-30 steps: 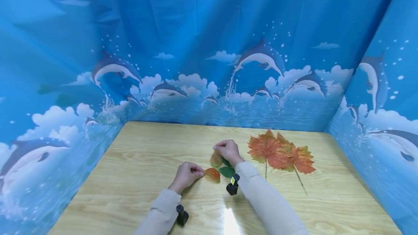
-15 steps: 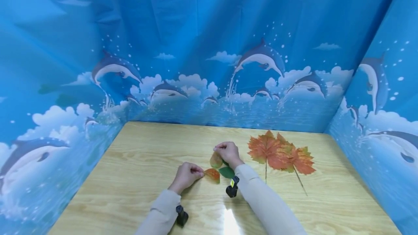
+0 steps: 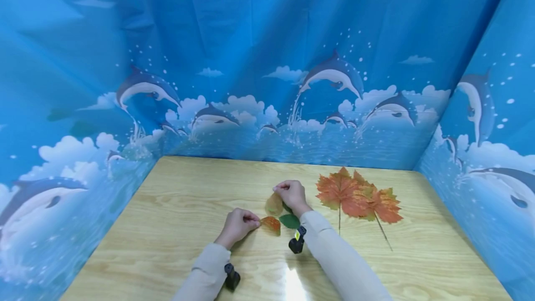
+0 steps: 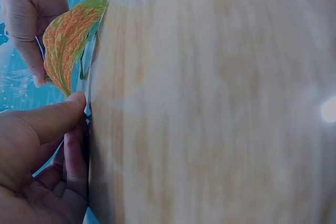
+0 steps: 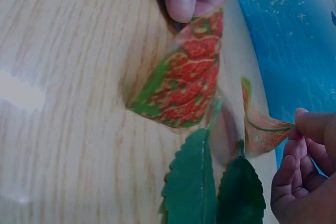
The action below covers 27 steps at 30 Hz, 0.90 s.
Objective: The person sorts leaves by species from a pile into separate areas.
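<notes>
My left hand (image 3: pixel 238 225) pinches the stem end of a red-orange artificial leaf (image 3: pixel 271 225) with green edges, held low over the table. Just beyond it, my right hand (image 3: pixel 292 195) holds a second leaf (image 3: pixel 273 205) by its stem between thumb and fingers. That leaf hangs with its paler, tan-orange side showing and a green stem along it in the right wrist view. Two green serrated leaves lie close by: one green leaf (image 3: pixel 290 221) below the right wrist, and another green leaf (image 5: pixel 241 190) partly hidden by the right hand in the head view.
A wood-grain table (image 3: pixel 192 185) bears everything. To the right lie orange maple leaves (image 3: pixel 339 188) with long stems, overlapping. Blue dolphin-print curtains (image 3: pixel 251 82) stand behind and at both sides. A black wrist camera (image 3: pixel 297 240) sits on each sleeve.
The leaf in my right hand has turned slightly and swung a little to the left, showing more of its pale side. Both hands stay nearly in place.
</notes>
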Each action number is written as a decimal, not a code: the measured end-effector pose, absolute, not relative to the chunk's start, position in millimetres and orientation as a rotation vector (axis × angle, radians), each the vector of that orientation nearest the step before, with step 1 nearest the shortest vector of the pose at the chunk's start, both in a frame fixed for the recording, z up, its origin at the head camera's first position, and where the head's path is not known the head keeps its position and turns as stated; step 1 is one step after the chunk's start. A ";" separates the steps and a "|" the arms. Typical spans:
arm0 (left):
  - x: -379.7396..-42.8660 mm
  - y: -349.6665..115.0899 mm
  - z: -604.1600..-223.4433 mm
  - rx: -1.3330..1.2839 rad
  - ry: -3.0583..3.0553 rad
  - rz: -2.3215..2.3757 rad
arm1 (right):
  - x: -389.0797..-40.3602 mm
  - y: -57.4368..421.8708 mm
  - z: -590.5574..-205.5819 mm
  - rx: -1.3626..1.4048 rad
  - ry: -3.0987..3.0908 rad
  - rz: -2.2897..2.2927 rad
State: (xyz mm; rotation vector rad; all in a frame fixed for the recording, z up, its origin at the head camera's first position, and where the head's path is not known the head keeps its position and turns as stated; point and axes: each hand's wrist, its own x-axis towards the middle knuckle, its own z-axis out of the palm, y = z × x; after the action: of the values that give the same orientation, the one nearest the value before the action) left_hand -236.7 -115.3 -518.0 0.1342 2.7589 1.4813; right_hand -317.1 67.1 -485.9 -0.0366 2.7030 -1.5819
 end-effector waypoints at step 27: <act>-233.5 -112.5 -514.9 0.073 2.743 1.472 | -299.3 76.7 -467.7 0.042 2.189 -2.055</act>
State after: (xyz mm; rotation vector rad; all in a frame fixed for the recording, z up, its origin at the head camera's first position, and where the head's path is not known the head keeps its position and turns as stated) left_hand -233.5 -112.5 -514.9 0.0728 2.7429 1.4723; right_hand -299.3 76.7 -467.7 0.0425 2.1887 -2.0549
